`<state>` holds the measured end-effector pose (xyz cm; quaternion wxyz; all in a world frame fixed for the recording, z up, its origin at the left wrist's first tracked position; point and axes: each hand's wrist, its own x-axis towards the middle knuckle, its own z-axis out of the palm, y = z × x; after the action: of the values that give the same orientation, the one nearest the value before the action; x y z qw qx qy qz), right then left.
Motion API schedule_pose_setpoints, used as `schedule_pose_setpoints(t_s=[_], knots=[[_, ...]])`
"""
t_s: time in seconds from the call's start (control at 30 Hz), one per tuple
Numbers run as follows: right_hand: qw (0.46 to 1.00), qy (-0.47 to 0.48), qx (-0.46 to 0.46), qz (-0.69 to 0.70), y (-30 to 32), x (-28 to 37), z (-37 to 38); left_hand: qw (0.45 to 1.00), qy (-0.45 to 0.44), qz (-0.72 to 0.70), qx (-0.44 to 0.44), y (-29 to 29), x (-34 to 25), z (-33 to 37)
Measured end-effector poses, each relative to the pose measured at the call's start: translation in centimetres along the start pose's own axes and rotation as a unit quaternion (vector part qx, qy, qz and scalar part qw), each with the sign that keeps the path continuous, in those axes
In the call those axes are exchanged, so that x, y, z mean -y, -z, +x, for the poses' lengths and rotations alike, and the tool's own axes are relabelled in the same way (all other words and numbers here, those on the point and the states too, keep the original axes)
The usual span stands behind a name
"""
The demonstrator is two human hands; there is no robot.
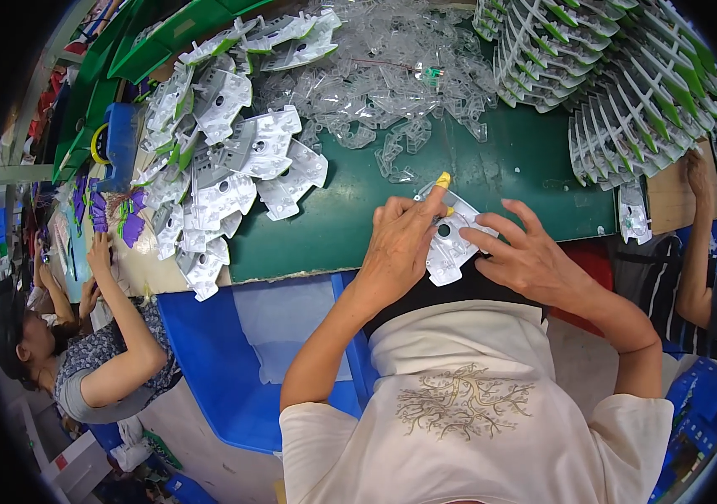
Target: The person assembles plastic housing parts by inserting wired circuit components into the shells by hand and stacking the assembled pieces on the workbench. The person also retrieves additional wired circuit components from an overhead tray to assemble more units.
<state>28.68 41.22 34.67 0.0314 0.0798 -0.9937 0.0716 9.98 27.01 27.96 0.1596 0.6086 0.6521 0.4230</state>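
White plastic, thin-looking and moulded with small posts and one dark round hole, forms the shell [452,249], which is between the two hands at the near edge of the green counter [535,160]. I judge that it is light and rather stiff, so it needs little force; its smooth surface may slide under a dry finger, and the small posts could be the first to break. It seems best to take it by the long side edges, at its 9 and 3 o'clock, and to keep pressure off the posts. The left hand [398,245] has a narrow grip on the shell from 9 o'clock, with yellow finger covers [443,180] on two fingertips. The right hand [535,265] is at 3 o'clock, its fingers spread over that edge; whether its grip closes underneath, I cannot tell. Farther out, a heap of clear pieces [375,71] lies toward 12 o'clock, nested rows of similar shells [644,118] stand at 2 o'clock, a loose pile of shells [262,144] is at 10 o'clock, and a blue bin [199,353] is at 8 o'clock, below the counter.
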Motion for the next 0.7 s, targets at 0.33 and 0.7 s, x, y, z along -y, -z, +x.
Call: schedule_pose_setpoints(t_s=[0.33, 0.7], knots=[[0.997, -0.023, -0.030, 0.062, 0.7, -0.2, 0.4, 1.000, -0.002, -0.002, -0.001, 0.0, -0.3, 0.3], [0.935, -0.188, -0.223, 0.201, -2.3, 1.4, 1.1, 1.000, 0.003, -0.003, -0.004, -0.1, -0.2, 0.2]])
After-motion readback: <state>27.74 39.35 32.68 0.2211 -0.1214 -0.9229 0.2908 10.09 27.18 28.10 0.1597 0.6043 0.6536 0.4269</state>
